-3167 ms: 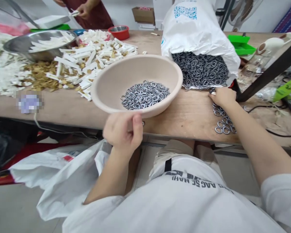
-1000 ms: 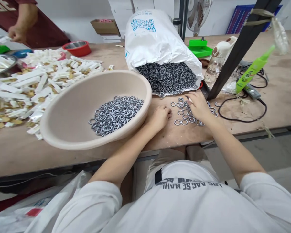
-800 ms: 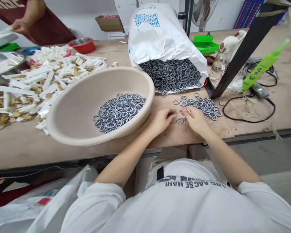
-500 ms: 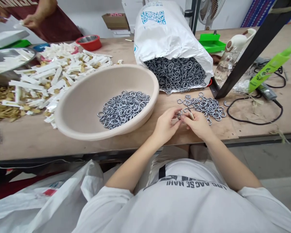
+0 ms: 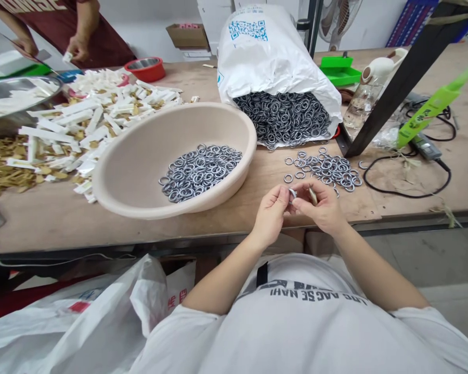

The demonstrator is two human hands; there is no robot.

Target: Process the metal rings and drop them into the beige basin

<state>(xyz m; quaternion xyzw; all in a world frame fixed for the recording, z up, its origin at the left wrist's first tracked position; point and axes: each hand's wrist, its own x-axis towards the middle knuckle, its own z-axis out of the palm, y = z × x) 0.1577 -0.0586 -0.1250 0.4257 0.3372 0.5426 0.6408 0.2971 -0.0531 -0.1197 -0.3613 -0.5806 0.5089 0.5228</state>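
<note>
Over the table's front edge my left hand (image 5: 271,213) pinches a grey metal ring (image 5: 292,193) between thumb and fingers. Close beside it, my right hand (image 5: 324,208) is curled around a small, flat, brass-coloured piece (image 5: 313,196) whose exact kind I cannot make out. The right fingertips reach toward the ring and partly hide it. A scattered pile of similar rings (image 5: 335,170) lies on the wood just beyond my right hand. To the left, a big beige basin (image 5: 127,171) holds many more rings.
A white sack (image 5: 265,62) spills rings behind the basin. White strips (image 5: 89,124) and brass-coloured pieces (image 5: 8,166) cover the left side. A black metal post (image 5: 393,88) and cable (image 5: 405,197) stand right. Across the table, a person in maroon handles something white.
Both hands have drawn slightly back toward me, and the ring has turned to face differently. More of the brass-coloured piece shows in my right hand. The other person's hands have shifted.
</note>
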